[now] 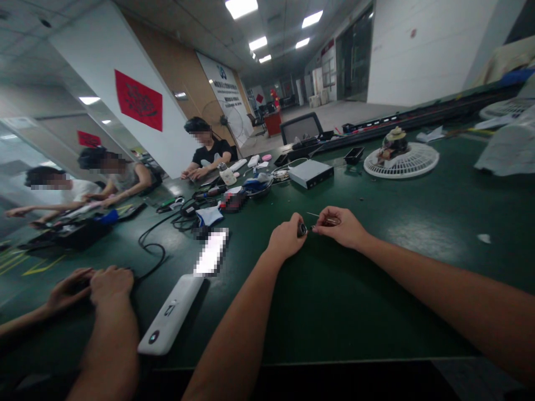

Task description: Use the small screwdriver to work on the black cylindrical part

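Our left hand clamped dark cylinder, right hand thin pin, nearly touching above green desk; long hall upper centre.

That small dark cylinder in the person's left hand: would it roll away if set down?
Probably yes. The small dark cylinder held by the left hand looks round-sided, so it would likely roll on the smooth green tabletop. Its sheen hints at metal, so it may feel heavy for its size, though that is hard to tell.
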A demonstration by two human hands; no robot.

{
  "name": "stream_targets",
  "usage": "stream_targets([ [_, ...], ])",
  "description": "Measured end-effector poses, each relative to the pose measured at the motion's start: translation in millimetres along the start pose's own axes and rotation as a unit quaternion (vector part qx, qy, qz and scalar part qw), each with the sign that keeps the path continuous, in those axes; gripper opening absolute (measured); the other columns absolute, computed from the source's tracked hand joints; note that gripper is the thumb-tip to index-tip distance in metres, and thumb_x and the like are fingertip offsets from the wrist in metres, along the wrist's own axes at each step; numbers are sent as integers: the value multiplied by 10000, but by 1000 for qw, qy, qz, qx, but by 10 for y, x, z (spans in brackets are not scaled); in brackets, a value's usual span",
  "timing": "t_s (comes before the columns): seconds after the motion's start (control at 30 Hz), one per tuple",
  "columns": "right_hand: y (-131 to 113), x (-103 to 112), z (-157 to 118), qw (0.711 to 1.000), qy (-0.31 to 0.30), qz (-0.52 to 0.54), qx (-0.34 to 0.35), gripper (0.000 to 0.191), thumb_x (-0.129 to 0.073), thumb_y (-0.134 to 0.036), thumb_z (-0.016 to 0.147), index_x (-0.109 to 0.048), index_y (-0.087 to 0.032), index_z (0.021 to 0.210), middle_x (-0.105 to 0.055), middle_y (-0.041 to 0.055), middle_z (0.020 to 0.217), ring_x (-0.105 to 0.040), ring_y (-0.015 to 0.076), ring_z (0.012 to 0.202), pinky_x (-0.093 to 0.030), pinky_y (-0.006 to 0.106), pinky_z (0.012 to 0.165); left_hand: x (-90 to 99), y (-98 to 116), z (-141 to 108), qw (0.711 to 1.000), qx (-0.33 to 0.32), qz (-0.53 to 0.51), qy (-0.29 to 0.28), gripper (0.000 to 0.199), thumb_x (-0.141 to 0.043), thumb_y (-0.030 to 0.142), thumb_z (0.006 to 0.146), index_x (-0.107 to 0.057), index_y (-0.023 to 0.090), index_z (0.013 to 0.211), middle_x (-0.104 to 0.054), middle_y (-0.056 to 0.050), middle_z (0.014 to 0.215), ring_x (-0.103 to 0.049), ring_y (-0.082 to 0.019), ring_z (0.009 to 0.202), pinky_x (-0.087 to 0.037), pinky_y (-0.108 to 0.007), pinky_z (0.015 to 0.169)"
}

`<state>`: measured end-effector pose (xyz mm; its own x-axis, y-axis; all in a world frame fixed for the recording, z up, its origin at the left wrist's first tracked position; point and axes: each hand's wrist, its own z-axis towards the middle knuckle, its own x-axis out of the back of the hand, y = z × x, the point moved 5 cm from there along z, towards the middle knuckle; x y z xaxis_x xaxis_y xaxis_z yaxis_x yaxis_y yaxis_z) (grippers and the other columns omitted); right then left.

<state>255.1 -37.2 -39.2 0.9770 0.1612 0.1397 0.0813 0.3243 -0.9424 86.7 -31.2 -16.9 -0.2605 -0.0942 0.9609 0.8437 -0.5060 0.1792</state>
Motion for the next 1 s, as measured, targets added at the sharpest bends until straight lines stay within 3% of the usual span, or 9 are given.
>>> stream_targets([
  [0.27,-21,-4,-7,1000,-8,-4,4,244,-771,-253,707,-581,-197,849,-698,21,840,-681,171,770,-549,343,754,49,226,-55,996,-70,-27,-41,338,-595,218,814,-458,227,1122,-663,-45,932,-654,-221,827,-482,-311,717],
  [0.53,-55,19,-26,997,18,-78,-4,248,-803,-298,676,-626,-212,828,-637,-19,707,-577,154,635,-473,298,611,77,266,-40,994,-94,-44,-12,255,-606,227,854,-512,231,1091,-653,-55,1084,-636,-215,941,-489,-322,808],
  [0.67,-87,22,-32,997,36,-74,-5,172,-726,-347,775,-640,-209,833,-635,-4,704,-562,152,617,-458,293,585,89,218,-10,996,-73,-41,23,250,-615,254,863,-527,225,1096,-662,-52,1057,-633,-227,958,-484,-350,852],
  [0.83,-90,38,-19,999,49,3,-22,220,-608,-359,888,-565,-203,1038,-738,80,912,-691,192,749,-543,328,649,85,50,14,996,-14,-43,73,252,-651,251,836,-538,221,1059,-680,-50,982,-651,-221,900,-487,-349,824],
  [1.0,-86,73,-9,997,49,56,-27,201,-584,-364,934,-564,-174,872,-737,68,834,-712,180,745,-558,320,667,56,-161,14,990,50,-58,115,223,-641,251,839,-533,221,1031,-695,-51,944,-670,-209,872,-496,-320,762],
])
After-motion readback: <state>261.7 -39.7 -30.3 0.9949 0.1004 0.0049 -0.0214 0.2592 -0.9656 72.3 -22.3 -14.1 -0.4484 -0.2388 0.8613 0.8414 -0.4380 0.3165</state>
